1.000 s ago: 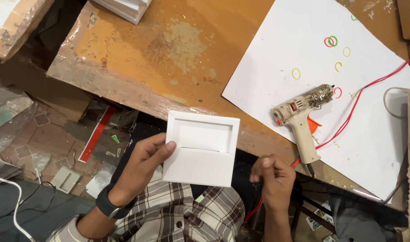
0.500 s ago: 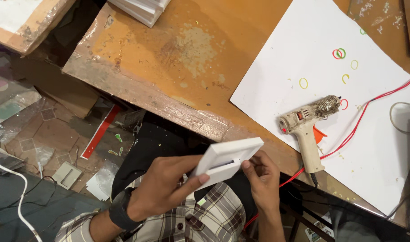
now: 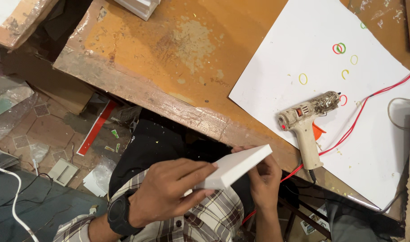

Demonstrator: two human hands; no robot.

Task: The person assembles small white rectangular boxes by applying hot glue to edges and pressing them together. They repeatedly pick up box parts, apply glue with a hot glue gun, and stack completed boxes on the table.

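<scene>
Both hands on one white rectangular panel (image 3: 234, 166), held edge-on and tilted, near side of the worktop (image 3: 137, 49), off its edge and above the lap. Left hand (image 3: 169, 192) clamped on the panel's left end, fingers over the top face, thumb below. Right hand (image 3: 264, 179) closed on the right end from behind; its fingertips are mostly hidden by the panel. One black wristwatch (image 3: 119, 214) on the left wrist.

On the worktop: one white paper sheet (image 3: 303, 31) at right, one glue gun (image 3: 305, 121) lying on its side on the sheet, nozzle pointing right, one red cord (image 3: 370, 101) running from far right along the sheet and down past the gun's handle. Small coloured rings on the sheet: I count about six, two of them overlapping (red and green) (image 3: 339, 48). More white panels stacked at the far edge (image 3: 140, 5), count unclear, cropped.

Floor at left: one red strip (image 3: 96, 127), one white cable (image 3: 16, 197), scattered plastic scraps.
</scene>
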